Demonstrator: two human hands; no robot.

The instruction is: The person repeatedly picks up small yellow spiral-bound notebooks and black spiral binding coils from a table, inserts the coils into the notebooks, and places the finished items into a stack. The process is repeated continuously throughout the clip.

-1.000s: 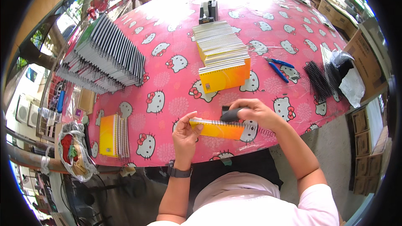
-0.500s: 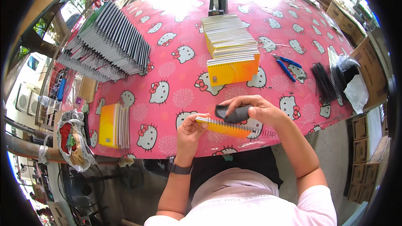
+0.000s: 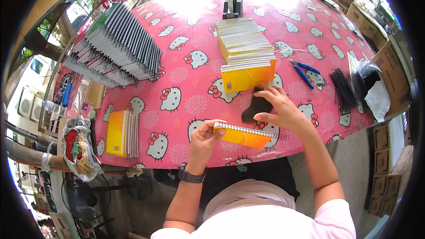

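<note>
Near the table's front edge, my left hand [image 3: 204,140] pinches the left end of a yellow-orange notebook [image 3: 243,138]. A spiral wire coil [image 3: 283,137] runs through its upper edge, and loose turns stick out past the right end. Just beyond it, my right hand [image 3: 287,109] grips a soft-looking black piece [image 3: 256,107] between thumb and fingers; I cannot make out its kind. Beyond that piece stands a long row of yellow notebooks [image 3: 245,77] with white page edges. Several coil-bound yellow notebooks [image 3: 116,135] lie at the left.
A tall pile of coil-bound books [image 3: 126,46] rises at the far left. A tape dispenser [image 3: 233,6] stands at the back. Blue-handled pliers [image 3: 303,74] lie to the right, before a heap of black coils [image 3: 343,90]. Cardboard boxes [image 3: 392,66] line the right edge.
My right hand has moved away from the notebook toward the yellow row, taking the black piece along. The notebook has tilted, showing more of its cover.
</note>
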